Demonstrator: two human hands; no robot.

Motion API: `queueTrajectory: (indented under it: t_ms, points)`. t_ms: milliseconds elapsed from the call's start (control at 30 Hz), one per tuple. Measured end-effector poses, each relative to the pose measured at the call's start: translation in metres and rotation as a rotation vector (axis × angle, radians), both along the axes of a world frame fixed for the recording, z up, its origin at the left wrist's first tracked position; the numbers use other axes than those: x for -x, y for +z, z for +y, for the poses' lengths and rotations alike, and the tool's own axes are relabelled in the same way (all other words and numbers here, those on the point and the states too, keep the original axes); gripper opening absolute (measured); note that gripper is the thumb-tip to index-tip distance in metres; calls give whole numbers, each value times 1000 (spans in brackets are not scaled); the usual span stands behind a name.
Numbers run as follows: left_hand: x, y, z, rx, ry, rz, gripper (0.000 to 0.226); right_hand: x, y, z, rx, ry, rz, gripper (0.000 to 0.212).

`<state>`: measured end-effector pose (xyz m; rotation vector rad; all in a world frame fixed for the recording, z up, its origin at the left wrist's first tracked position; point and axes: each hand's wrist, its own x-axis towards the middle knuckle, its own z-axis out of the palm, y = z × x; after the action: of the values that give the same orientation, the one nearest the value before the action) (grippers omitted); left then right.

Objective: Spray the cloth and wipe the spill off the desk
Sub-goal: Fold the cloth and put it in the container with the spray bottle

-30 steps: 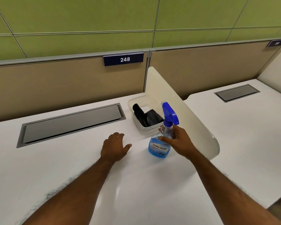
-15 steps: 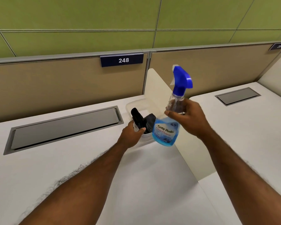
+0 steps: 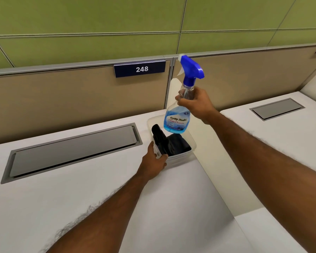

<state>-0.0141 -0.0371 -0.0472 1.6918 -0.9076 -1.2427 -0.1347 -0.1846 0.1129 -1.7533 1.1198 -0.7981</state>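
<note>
Blue label on spray bottle (image 3: 177,123) reads "Glass Cleaner"; brand line too blurred to read. Sign (image 3: 140,69), centre frame: "248". Right hand (image 3: 197,105) fingers wrapped round bottle neck, held above clear tub (image 3: 192,143). Left hand (image 3: 154,161) at tub's near-left corner, fingers closed on black cloth (image 3: 169,143) inside, apparently. White desk (image 3: 80,189) below.
</note>
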Motion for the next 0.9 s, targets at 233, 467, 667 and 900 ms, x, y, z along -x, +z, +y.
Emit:
queueTrajectory:
  t_ms: [233, 467, 667, 900]
  points:
    - [3, -9, -2, -11, 74, 63, 78, -44, -36, -40, -79, -5, -3, 18]
    - [5, -18, -3, -9, 96, 68, 77, -55, -63, -52, -132, -48, 28, 16]
    - [6, -21, -2, 0, 103, 35, 72, -51, -79, -52, -179, -26, 6, 13]
    - [4, -13, 1, -33, 90, 19, 70, -42, -78, -45, -207, 42, 85, 39]
